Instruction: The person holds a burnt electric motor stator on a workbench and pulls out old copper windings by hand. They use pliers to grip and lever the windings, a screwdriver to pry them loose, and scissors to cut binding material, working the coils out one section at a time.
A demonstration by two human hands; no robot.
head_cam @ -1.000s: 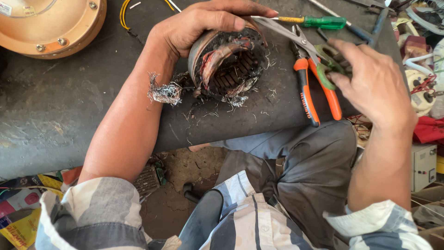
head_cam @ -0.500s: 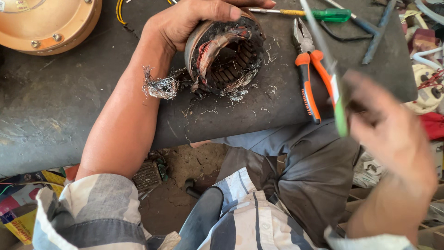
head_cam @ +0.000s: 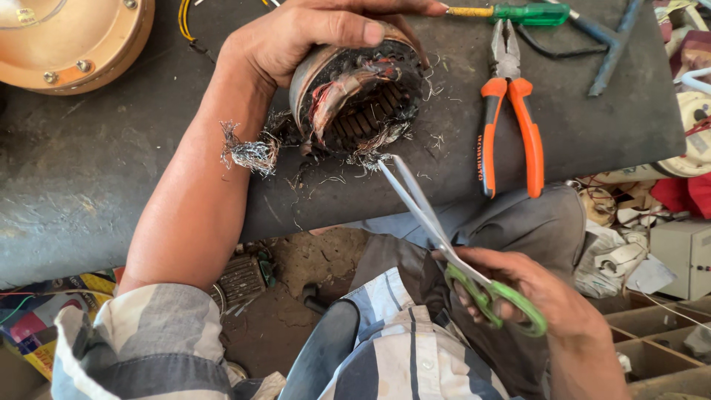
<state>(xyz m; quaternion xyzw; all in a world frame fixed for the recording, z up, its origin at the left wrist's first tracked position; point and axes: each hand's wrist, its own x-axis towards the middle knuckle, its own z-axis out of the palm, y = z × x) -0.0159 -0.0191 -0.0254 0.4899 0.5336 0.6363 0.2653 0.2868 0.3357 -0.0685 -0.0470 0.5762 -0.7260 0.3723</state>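
Note:
My left hand [head_cam: 315, 33] grips the top of a round motor stator [head_cam: 355, 100] with burnt, frayed windings, holding it on its side on the dark workbench [head_cam: 89, 178]. My right hand [head_cam: 529, 292] holds green-handled scissors [head_cam: 444, 241] by the loops. Their blades are slightly apart and the tips point up at the stator's lower edge, just short of the frayed wires. A tuft of cut wire strands [head_cam: 250, 153] lies beside my left forearm.
Orange-handled pliers [head_cam: 509, 111] and a green-handled screwdriver [head_cam: 518, 12] lie on the bench right of the stator. A tan round motor cover [head_cam: 70, 41] sits at the top left. Boxes and clutter fill the floor at right.
My right hand has picked up the scissors from the bench, swung down toward my lap and now points the blades at the stator. The left hand keeps holding the stator.

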